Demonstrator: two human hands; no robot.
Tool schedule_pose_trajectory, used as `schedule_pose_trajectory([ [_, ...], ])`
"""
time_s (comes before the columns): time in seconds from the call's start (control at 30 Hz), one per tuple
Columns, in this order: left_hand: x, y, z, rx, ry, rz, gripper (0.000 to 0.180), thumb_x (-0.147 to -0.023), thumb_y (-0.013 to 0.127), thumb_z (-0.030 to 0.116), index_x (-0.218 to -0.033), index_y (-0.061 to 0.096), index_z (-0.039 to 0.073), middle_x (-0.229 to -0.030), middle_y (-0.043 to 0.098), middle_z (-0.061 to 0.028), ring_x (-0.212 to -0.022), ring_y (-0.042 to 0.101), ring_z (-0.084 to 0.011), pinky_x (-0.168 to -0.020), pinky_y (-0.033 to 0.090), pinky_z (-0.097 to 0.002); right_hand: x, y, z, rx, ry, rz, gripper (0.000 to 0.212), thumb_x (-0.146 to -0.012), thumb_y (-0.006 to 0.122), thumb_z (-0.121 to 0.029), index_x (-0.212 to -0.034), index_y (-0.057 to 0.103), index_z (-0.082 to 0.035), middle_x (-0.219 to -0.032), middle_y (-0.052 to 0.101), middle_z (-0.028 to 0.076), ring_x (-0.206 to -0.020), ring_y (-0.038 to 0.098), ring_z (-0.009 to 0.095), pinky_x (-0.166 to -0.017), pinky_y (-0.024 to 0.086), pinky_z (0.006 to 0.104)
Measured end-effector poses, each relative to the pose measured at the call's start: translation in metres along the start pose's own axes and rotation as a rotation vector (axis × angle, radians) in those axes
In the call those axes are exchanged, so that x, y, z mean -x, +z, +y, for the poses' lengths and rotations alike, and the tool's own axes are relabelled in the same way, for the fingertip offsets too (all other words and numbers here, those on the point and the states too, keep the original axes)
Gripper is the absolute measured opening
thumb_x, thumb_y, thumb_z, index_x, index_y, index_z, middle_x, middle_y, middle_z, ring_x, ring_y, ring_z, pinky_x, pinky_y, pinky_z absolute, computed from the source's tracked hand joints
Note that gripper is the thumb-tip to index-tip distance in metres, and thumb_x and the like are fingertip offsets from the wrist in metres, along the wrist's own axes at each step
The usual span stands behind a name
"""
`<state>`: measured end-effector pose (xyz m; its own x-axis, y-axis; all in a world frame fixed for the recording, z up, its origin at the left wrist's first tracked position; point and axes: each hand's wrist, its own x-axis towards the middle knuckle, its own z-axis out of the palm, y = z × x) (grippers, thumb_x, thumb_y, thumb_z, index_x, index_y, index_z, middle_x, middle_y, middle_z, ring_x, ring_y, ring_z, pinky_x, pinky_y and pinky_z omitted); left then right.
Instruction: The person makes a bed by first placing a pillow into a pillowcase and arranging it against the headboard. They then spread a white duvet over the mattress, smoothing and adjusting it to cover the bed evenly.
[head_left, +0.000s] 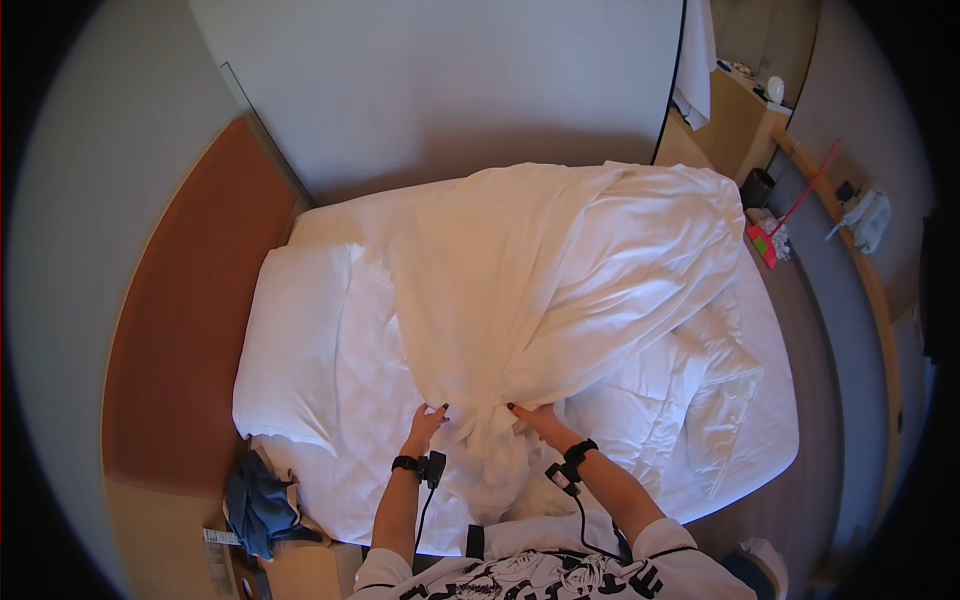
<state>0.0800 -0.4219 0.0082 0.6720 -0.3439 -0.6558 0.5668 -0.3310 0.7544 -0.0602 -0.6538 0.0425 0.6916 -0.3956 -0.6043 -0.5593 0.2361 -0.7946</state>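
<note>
A large white duvet cover (480, 270) lies spread and creased across the middle of the bed, its near part gathered in front of me. My left hand (429, 424) is closed on the near edge of this cover, thumb on top. A short way to the right, my right hand (538, 420) pinches the same cover beside its bunched folds. Under and to the right of it shows a stitched white duvet (690, 390), partly covered. Loose fabric hangs between my forearms toward my body. Both wrists wear black straps with small devices and cables.
A white pillow (290, 340) rests by the brown headboard (200, 330) at left. Dark blue clothing (262, 505) lies on the bedside stand. Beyond the bed's right end are a red broom (765, 243), a dark bin (757, 187) and a wooden cabinet (735, 125). A wall borders the far side.
</note>
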Motion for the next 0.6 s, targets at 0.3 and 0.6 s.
schedule_pose_trajectory([
  [0.3,-0.032,0.005,-0.004,-0.411,0.152,0.423,0.076,-0.064,0.071,0.041,-0.117,0.042,-0.005,-0.108,0.049,-0.0235,-0.102,0.047,-0.0330,-0.084,0.041,-0.0394,0.028,-0.036,0.014,0.010,-0.003,-0.286,0.109,-0.065,0.070,-0.040,-0.135,-0.009,-0.013,-0.133,0.029,0.013,-0.120,0.032,0.028,-0.091,0.031,0.0491],
  [0.6,-0.012,-0.010,0.007,-0.804,0.649,0.421,0.019,-0.081,0.049,0.018,-0.079,0.053,0.000,-0.067,0.054,-0.0194,-0.065,0.051,-0.0355,-0.056,0.040,-0.0367,0.059,-0.108,0.023,0.108,0.031,-0.384,0.063,-0.071,0.067,-0.025,-0.124,0.040,-0.006,-0.103,0.058,0.008,-0.096,0.052,0.017,-0.083,0.040,0.0322],
])
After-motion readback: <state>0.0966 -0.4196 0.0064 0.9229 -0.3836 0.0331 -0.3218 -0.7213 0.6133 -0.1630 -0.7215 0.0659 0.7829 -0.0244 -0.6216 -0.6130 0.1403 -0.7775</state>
